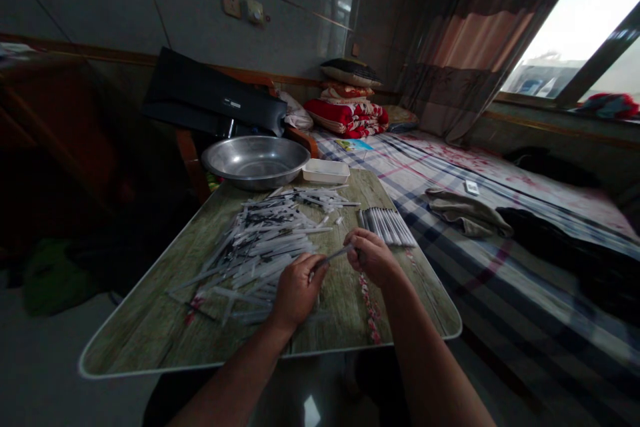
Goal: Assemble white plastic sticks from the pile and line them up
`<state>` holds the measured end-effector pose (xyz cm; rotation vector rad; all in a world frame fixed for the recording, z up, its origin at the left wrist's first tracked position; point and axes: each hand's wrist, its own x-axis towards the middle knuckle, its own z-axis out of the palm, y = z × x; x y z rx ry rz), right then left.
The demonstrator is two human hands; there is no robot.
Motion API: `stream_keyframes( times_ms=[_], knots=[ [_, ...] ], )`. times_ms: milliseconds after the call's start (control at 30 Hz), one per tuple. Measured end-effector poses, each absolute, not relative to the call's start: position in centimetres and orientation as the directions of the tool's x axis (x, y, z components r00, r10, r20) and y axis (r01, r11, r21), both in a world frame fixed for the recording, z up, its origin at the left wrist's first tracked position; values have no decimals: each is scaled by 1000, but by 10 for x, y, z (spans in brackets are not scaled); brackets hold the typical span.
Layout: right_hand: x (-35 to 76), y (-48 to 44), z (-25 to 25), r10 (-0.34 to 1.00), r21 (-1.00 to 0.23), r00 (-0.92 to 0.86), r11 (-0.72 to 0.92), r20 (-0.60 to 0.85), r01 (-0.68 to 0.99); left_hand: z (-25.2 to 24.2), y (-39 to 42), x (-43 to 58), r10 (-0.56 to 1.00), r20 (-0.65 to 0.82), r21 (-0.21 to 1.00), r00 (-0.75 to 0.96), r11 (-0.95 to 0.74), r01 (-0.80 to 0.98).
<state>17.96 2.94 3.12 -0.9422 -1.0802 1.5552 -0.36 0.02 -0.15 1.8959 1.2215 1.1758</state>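
Observation:
My left hand [300, 283] is closed around one end of a thin pen [337, 255], low over the front middle of the table. At its other end my right hand [373, 255] pinches it, so the pen spans the gap between both hands, slightly tilted. Whether a cap or tip sits inside the right fingers is hidden. Left of my hands spreads a loose heap of translucent white pen parts [270, 233], some with dark pieces among them. Just beyond my right hand lies a neat row of pens [387, 225], side by side with dark ends.
A wide steel basin [257, 159] and a shallow white tray [326, 172] stand at the table's back edge. The wood-patterned table [150, 340] adjoins a bed with a checked sheet [415, 177] on the right. Behind the basin leans a large black panel [215, 97].

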Motion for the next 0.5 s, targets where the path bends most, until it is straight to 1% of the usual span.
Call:
stream_keyframes(
  times_ms=[67, 133, 167, 233, 333, 433, 500],
  knots=[
    [191, 26, 36, 946, -947, -314, -167, -75, -275, -2, 0, -3, 898, 396, 783, 191, -438, 441],
    [204, 25, 38, 934, -949, -351, -165, -63, -269, -4, 1, -3, 870, 484, 737, 95, -464, 491],
    [210, 25, 39, 943, -951, -327, -148, -54, -270, -5, 1, -3, 846, 532, 716, 32, -470, 516],
    [224, 27, 40, 982, -955, -184, -82, -29, -284, -7, 2, -3, 797, 600, 687, -62, -474, 551],
    [240, 33, 36, 995, -968, 100, 35, 10, -248, -8, 2, -2, 774, 629, 675, -73, -497, 546],
    [249, 43, 25, 950, -990, 307, 89, 52, -107, -9, 2, -1, 780, 625, 676, -40, -515, 527],
    [251, 50, 15, 921, -997, 383, 74, 73, 13, -10, 2, -1, 784, 621, 676, -23, -520, 523]
  ],
)
